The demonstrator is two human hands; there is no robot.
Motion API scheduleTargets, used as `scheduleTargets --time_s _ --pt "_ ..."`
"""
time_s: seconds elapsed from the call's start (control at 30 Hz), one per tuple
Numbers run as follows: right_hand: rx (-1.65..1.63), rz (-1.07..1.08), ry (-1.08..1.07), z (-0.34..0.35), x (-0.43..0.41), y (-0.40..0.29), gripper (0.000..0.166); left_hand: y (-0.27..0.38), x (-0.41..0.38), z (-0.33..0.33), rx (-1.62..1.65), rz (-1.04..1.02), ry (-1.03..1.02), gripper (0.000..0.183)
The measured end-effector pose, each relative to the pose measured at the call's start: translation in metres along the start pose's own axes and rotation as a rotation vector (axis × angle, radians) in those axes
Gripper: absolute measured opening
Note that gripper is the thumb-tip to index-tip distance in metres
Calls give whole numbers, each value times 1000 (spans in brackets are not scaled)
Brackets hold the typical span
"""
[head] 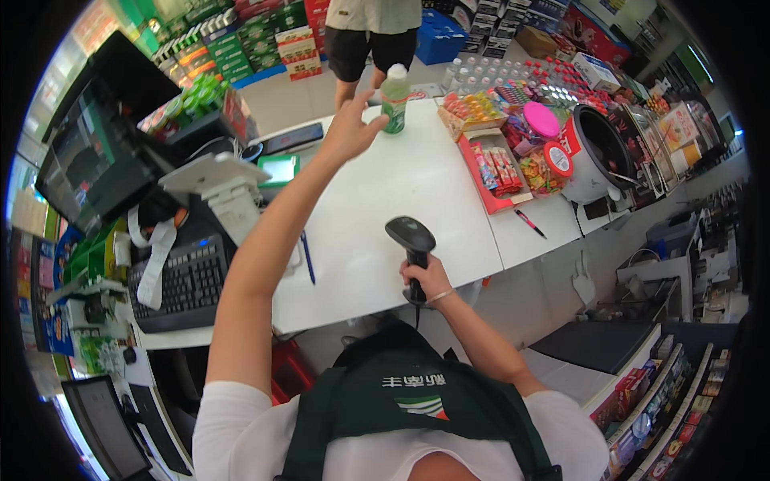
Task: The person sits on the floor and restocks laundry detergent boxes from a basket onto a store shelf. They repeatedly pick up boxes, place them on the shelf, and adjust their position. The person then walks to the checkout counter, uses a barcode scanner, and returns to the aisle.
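My left hand (356, 129) is stretched out over the far side of the white counter (385, 198), fingers spread. Just beyond it stands a green plastic bottle (394, 103) with a white cap, upright near the counter's far edge. The thumb tip meets the bottle's outline in the picture; whether it touches is unclear. In my right hand (430, 276), held at the counter's near edge, is the handle of a black handheld barcode scanner (411, 234). Its head tilts up and its cable hangs down below my hand.
A person (373, 36) in dark shorts stands across the counter. To the right are boxed sweets (496, 168), candy jars (544, 168), a pen (529, 223) and a cooker (592, 156). On the left sit a keyboard (180, 282), a monitor (96, 150), a phone (293, 138) and a blue pen (308, 257).
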State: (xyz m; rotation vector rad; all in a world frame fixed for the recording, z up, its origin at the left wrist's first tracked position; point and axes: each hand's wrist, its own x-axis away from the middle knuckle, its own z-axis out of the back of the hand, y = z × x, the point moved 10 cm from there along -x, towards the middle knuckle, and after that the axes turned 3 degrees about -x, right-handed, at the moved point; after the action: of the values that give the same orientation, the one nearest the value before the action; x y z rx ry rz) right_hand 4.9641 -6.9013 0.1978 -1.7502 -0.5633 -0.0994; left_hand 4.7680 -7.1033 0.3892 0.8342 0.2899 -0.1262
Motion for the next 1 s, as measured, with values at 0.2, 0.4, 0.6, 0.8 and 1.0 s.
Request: scheduleTargets --time_s 0.2,0.4,0.6,0.8,1.0 --pt "-186 -31 122 39 5 -15 31 3 -140 -64 -425 -284 -85 53" --pt "-449 -128 125 55 -40 -28 39 -4 -156 -72 -524 -200 -159 26" --pt "-756 -185 118 19 -133 -35 29 -5 -135 -46 -516 -131 -14 38" --pt "-830 -80 177 -1 -187 -42 17 -5 -89 -22 -285 -69 210 50" --pt "-751 -18 230 -2 -184 -40 20 31 111 23 170 -201 225 34"
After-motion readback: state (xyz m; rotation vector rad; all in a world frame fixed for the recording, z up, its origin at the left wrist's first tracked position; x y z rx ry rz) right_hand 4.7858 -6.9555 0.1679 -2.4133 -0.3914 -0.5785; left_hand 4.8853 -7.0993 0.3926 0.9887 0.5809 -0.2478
